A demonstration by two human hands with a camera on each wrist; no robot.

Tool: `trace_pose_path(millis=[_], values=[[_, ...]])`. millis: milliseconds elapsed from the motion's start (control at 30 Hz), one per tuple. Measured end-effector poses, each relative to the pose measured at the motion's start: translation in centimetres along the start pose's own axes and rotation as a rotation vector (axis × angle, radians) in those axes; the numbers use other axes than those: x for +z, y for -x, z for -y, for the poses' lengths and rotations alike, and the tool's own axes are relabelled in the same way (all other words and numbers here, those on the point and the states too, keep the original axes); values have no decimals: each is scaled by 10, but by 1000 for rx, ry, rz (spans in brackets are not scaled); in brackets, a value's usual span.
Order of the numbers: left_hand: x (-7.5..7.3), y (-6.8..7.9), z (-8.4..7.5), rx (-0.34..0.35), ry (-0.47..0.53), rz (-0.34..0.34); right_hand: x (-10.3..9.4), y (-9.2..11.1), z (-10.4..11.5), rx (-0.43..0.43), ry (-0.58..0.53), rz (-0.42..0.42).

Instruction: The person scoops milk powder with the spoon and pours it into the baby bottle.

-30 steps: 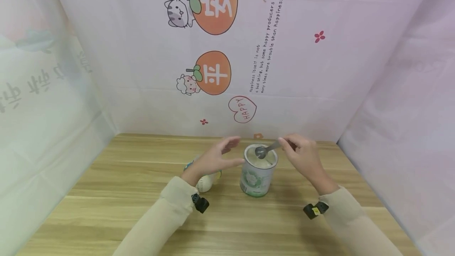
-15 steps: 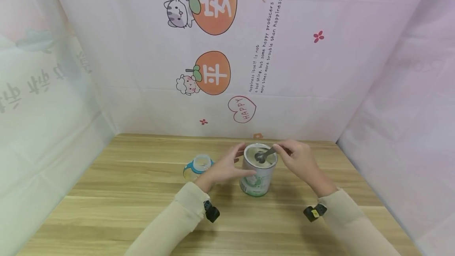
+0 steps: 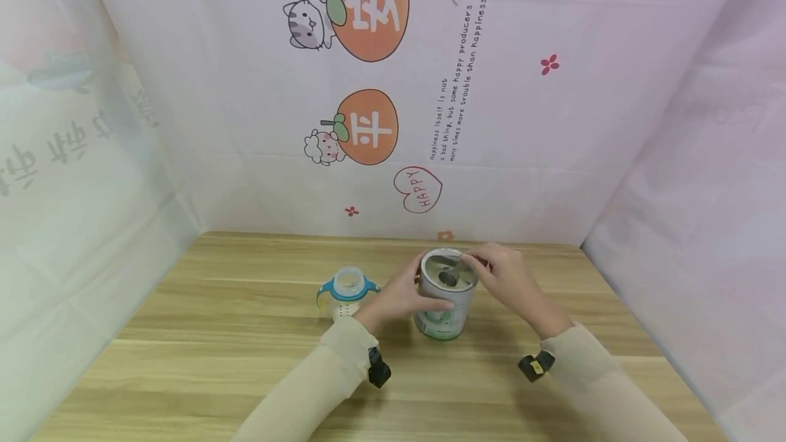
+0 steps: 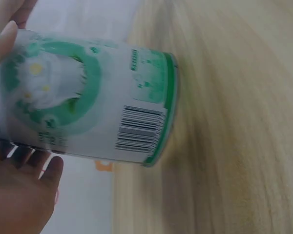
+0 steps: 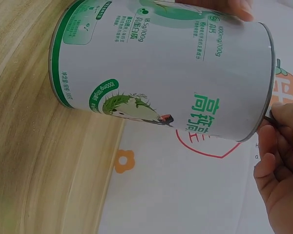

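Note:
A white-and-green milk powder can [image 3: 442, 325] stands upright and uncovered on the table, pale powder inside. My left hand [image 3: 400, 294] holds its left side, thumb across the front and fingers round the back. The left wrist view shows the can's barcode [image 4: 140, 130] between thumb and fingers. With thumb and fingers, my right hand [image 3: 508, 282] pinches the handle of a grey measuring scoop [image 3: 449, 278], whose bowl is inside the can's mouth. In the right wrist view the can's rim hides most of the scoop. A baby bottle [image 3: 349, 281] without a lid is left of the can, partly behind my left wrist.
The bottle has a blue collar with two handles. Under everything lies a wood-grain table [image 3: 245, 333]. A printed white cloth [image 3: 510, 196] hangs at the table's back edge, with more cloth on both sides.
My left hand has moved right, from in front of the bottle onto the can, uncovering the bottle. My right hand has shifted slightly left, and the scoop has gone lower into the can.

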State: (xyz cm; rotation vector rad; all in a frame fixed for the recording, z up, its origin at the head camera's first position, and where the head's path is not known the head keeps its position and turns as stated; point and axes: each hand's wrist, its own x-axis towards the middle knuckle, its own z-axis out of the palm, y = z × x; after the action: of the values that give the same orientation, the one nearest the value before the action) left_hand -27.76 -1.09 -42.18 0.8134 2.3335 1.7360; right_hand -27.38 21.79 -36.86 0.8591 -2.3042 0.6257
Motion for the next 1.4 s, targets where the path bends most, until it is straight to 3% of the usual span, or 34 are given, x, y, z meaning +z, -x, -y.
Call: trace_pose_path(millis=[367,733,967,1400], values=[[4,-4,12,-37,-11,0,4,0,4,-72,25,44],[4,-5,15,-19,12,22,6,-3,11,-83,35,149],[4,-5,15,-10,14,26,8,-7,18,-119,58,169],[3,-5,13,-10,8,29,8,-12,26,-51,12,267]])
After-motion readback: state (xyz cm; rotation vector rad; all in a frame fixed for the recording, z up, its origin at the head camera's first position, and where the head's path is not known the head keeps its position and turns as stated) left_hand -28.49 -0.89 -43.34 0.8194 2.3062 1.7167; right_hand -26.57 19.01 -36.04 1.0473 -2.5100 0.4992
